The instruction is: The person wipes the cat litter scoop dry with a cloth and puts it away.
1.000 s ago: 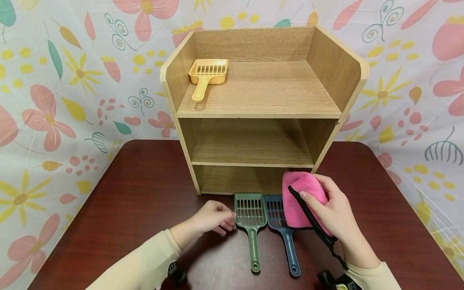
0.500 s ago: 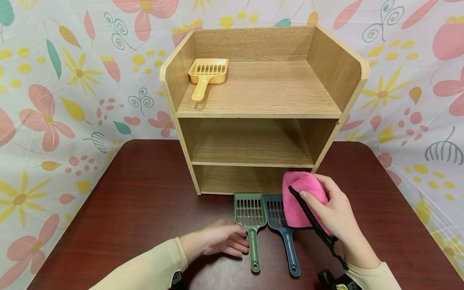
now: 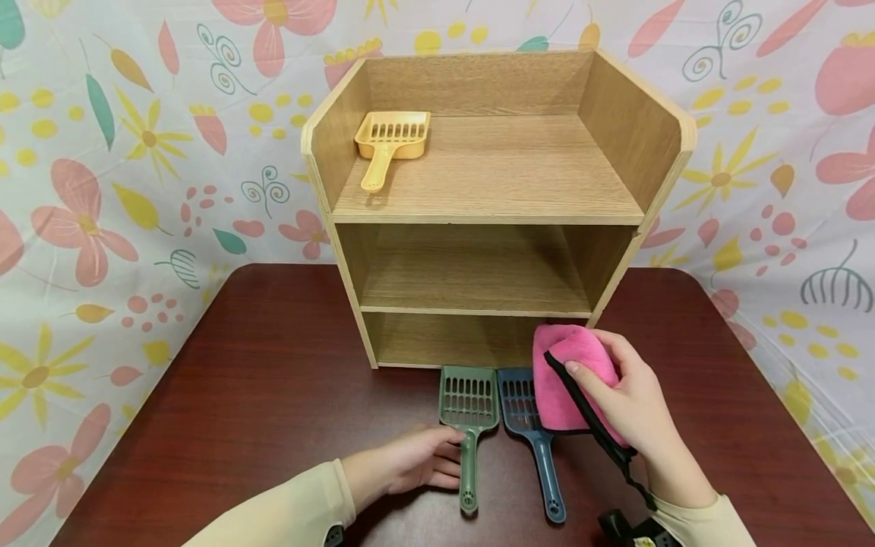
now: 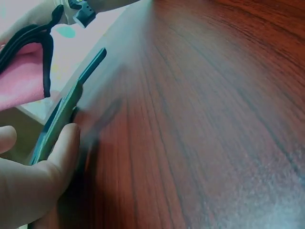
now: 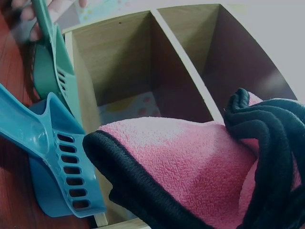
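Observation:
A green litter scoop [image 3: 469, 399] lies against the shelf's foot in the head view. My left hand [image 3: 420, 460] is at its handle from the left. The thumb [image 4: 66, 143] lies along the scoop's neck, and the fingertips are partly hidden by the handle. Close beside it on the right is a blue litter scoop [image 3: 525, 410], its handle towards me. My right hand [image 3: 632, 395] grips a folded pink cloth [image 3: 567, 376] with a black edge; in the right wrist view, the cloth [image 5: 190, 162] fills the lower right. It covers part of the blue scoop's pan in the head view.
A wooden shelf unit [image 3: 475, 312] with three levels stands behind the scoops. A yellow litter scoop [image 3: 393, 140] sits at the left of its top level. Dark red tabletop [image 3: 273, 380] surrounds the unit, and a flower-patterned curtain [image 3: 137, 190] hangs behind.
My left hand has come down and right to the green scoop's handle. That scoop has shifted slightly left, mostly at its handle end. My right hand and the cloth have stayed put.

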Motion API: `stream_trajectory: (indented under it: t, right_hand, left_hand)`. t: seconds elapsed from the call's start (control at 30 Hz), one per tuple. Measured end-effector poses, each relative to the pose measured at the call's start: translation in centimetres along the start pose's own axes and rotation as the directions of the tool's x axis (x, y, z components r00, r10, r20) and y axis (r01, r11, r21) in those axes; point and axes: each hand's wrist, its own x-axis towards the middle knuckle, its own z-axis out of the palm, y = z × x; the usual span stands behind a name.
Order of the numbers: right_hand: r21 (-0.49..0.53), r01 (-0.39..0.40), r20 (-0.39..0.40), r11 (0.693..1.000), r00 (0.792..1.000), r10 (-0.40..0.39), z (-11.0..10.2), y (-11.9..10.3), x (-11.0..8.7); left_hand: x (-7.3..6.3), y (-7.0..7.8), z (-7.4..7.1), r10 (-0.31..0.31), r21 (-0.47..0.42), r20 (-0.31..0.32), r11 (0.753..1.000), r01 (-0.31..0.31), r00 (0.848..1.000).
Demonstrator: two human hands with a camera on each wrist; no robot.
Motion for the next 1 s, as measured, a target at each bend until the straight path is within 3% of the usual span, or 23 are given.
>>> stream_trajectory:
  t: [0.27, 0.53, 0.67, 0.77, 0.83, 0.93, 0.97, 1.0]
  right_hand:
    - [0.001, -0.001, 0.006, 1.0, 1.0, 0.001, 0.0, 0.0, -0.1]
    - [-0.005, -0.001, 0.007, 1.0, 1.0, 0.001, 0.0, 0.0, -0.1]
    - [-0.007, 0.004, 0.003, 1.0, 1.0, -0.004, 0.1, 0.0, -0.1]
    - [-0.009, 0.008, 0.001, 1.0, 1.0, -0.008, 0.1, 0.0, -0.1]
    - [-0.01, 0.009, -0.001, 1.0, 1.0, -0.009, 0.1, 0.0, 0.0]
    - [-0.012, 0.009, 0.0, 1.0, 1.0, -0.009, 0.1, 0.0, 0.0]
    - [-0.012, 0.008, 0.001, 1.0, 1.0, -0.008, 0.1, 0.0, 0.0]
    - [-0.014, 0.007, 0.002, 1.0, 1.0, -0.007, 0.1, 0.0, 0.0]
  left_hand:
    - [-0.6, 0.3, -1.1, 0.017, 0.023, -0.018, 1.0, -0.017, 1.0]
    - [-1.3, 0.7, -2.1, 0.084, 0.155, -0.046, 0.985, -0.076, 0.995]
    - [-1.7, 1.1, -2.7, 0.143, 0.277, -0.051, 0.953, -0.124, 0.988]
    - [-2.0, 1.6, -3.2, 0.211, 0.434, -0.073, 0.887, -0.159, 0.975]
    - [-2.2, 2.0, -3.5, 0.265, 0.551, -0.089, 0.816, -0.174, 0.96]
    - [-2.5, 2.7, -4.0, 0.39, 0.743, -0.085, 0.638, -0.202, 0.917]
    - [-2.6, 2.9, -4.1, 0.427, 0.793, -0.071, 0.572, -0.209, 0.902]
    - [-2.7, 3.0, -4.2, 0.47, 0.846, -0.052, 0.489, -0.21, 0.881]
